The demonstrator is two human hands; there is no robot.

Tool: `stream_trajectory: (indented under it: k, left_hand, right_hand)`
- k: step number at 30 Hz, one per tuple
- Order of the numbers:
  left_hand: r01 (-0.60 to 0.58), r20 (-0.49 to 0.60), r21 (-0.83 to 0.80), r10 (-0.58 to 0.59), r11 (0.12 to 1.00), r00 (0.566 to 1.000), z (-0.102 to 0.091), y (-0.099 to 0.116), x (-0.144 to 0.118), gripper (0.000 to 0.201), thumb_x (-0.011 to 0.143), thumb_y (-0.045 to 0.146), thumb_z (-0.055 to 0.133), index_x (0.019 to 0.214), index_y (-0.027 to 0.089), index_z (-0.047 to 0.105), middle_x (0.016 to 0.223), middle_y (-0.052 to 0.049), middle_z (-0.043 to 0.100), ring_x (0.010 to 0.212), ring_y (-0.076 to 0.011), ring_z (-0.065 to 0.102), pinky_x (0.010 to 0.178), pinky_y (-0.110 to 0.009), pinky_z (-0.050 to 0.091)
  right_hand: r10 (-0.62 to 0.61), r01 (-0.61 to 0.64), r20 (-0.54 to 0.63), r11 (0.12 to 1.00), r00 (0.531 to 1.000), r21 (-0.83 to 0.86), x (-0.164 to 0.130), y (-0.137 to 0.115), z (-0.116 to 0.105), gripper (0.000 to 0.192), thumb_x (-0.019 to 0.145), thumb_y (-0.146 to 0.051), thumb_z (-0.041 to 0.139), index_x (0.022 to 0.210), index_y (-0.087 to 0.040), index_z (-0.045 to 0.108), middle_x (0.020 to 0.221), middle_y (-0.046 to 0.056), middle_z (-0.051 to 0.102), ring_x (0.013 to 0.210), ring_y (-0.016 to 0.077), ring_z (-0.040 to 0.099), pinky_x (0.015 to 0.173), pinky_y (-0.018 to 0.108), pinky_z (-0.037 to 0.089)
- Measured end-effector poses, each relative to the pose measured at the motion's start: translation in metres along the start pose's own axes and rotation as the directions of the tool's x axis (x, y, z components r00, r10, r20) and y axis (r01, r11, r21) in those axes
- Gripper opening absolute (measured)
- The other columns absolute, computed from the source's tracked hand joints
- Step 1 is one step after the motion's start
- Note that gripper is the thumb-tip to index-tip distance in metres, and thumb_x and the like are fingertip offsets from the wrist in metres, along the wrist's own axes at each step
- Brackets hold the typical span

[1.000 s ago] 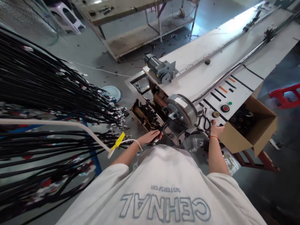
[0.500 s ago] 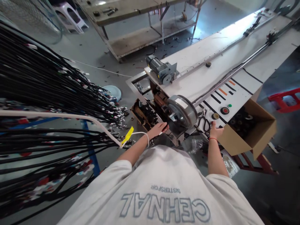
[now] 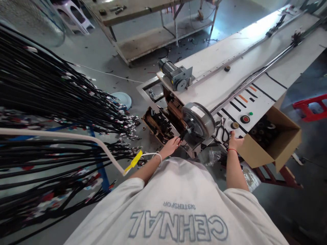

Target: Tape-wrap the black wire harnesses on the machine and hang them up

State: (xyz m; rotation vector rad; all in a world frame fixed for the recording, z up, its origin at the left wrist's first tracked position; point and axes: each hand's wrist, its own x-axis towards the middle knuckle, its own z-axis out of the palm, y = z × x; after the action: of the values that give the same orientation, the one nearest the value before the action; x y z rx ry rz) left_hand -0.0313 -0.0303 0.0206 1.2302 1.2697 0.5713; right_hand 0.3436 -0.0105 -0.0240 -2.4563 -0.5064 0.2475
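A workshop floor of grey concrete, littered with scraps, surrounds a long white machine bench (image 3: 230, 78) that runs away to the upper right. At its near end sits a round grey drum (image 3: 198, 119), with a small motor (image 3: 176, 75) farther up the bench. A thin black cable (image 3: 182, 135) pokes out from the open mechanism just left of the drum, right at the fingertips of the left hand (image 3: 170, 146). The fingers are closed lightly around the cable's near end, pinching it. A white band circles that wrist, tied to a pale tube with a yellow tag (image 3: 133, 161).

The right hand (image 3: 234, 140) rests on the bench's front edge beside the control panel, just below a brown knob (image 3: 234, 125) and a red button (image 3: 245, 119); whether its fingers grip anything cannot be told.

Just right of that hand stands an open cardboard box (image 3: 276, 149) holding dark rolls (image 3: 263, 130). To the left, a large bundle of black cables (image 3: 51, 102) fans across a rack.
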Motion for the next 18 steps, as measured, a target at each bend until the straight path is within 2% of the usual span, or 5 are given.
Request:
stream_trajectory:
  k: [5,8,11,13,18]
  left_hand:
    - [0.252,0.078,-0.341,-0.240,0.905,0.968,0.003,0.020,0.026,0.041,0.090,0.051,0.054,0.068,0.016,0.051,0.054,0.006,0.043,0.045,-0.0064,0.037,0.049,-0.020,0.033]
    - [0.477,0.282,-0.575,-0.386,0.665,0.878,-0.001,0.034,0.036,0.037,0.095,0.041,0.051,0.069,0.015,0.051,0.048,0.010,0.033,0.037,-0.0033,0.027,0.043,-0.017,0.031]
    - [0.642,0.499,-0.673,-0.415,0.368,0.761,-0.006,0.044,0.038,0.034,0.100,0.031,0.042,0.073,0.014,0.051,0.048,0.011,0.029,0.033,-0.0019,0.025,0.041,-0.013,0.032]
    - [0.680,0.560,-0.689,-0.411,0.251,0.719,-0.007,0.048,0.037,0.033,0.102,0.028,0.038,0.075,0.014,0.050,0.048,0.011,0.030,0.032,-0.0018,0.027,0.040,-0.012,0.033]
    - [0.657,0.550,-0.721,-0.394,0.221,0.736,-0.010,0.048,0.037,0.032,0.102,0.028,0.037,0.077,0.013,0.050,0.048,0.011,0.030,0.032,-0.0019,0.027,0.041,-0.012,0.037]
  right_hand:
    - [-0.005,0.005,-0.006,1.000,1.000,0.010,0.000,0.002,0.002,0.073,0.080,-0.060,0.062,0.125,-0.005,0.045,0.130,0.031,0.053,0.126,0.0388,0.050,0.105,0.046,0.039]
    - [-0.001,0.001,-0.014,1.000,1.000,0.019,0.002,0.006,0.005,0.071,0.079,-0.063,0.060,0.121,-0.006,0.047,0.130,0.030,0.053,0.125,0.0392,0.050,0.105,0.047,0.039]
    - [0.003,-0.001,-0.031,0.999,1.000,0.042,0.005,0.010,0.008,0.070,0.077,-0.065,0.060,0.118,-0.009,0.048,0.128,0.029,0.054,0.122,0.0384,0.052,0.104,0.047,0.039]
    - [-0.005,0.008,-0.042,0.998,0.999,0.057,0.006,0.012,0.009,0.071,0.076,-0.066,0.062,0.117,-0.010,0.048,0.128,0.028,0.055,0.121,0.0378,0.052,0.104,0.047,0.040]
    - [-0.016,0.017,-0.030,0.999,0.999,0.043,0.005,0.012,0.008,0.073,0.076,-0.066,0.062,0.119,-0.009,0.048,0.129,0.029,0.054,0.123,0.0369,0.052,0.104,0.045,0.040]
